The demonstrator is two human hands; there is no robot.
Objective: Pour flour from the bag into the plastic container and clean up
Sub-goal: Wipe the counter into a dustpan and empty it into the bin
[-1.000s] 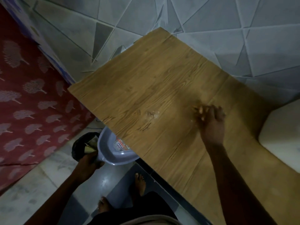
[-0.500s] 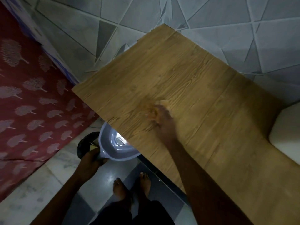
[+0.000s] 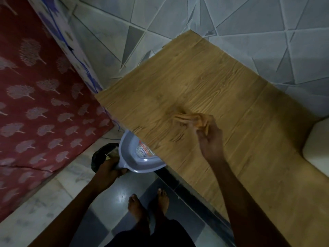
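My right hand (image 3: 210, 138) rests on the wood-grain table top (image 3: 195, 77), fingers closed on a small orange-brown cloth (image 3: 185, 118) that is blurred with motion. My left hand (image 3: 108, 172) grips the handle of a grey-blue plastic pan (image 3: 131, 158), held just below the table's near left edge. A printed label shows inside the pan. No flour bag is in view.
A black bin (image 3: 99, 155) with something pale in it stands on the floor behind my left hand. A white object (image 3: 316, 145) sits on the table's right end. Grey tiled wall lies behind, a red patterned fabric (image 3: 35, 104) at left, my bare feet below.
My right hand swept left across the table toward the pan, then drew back a little to the right. My left hand kept the pan under the edge.
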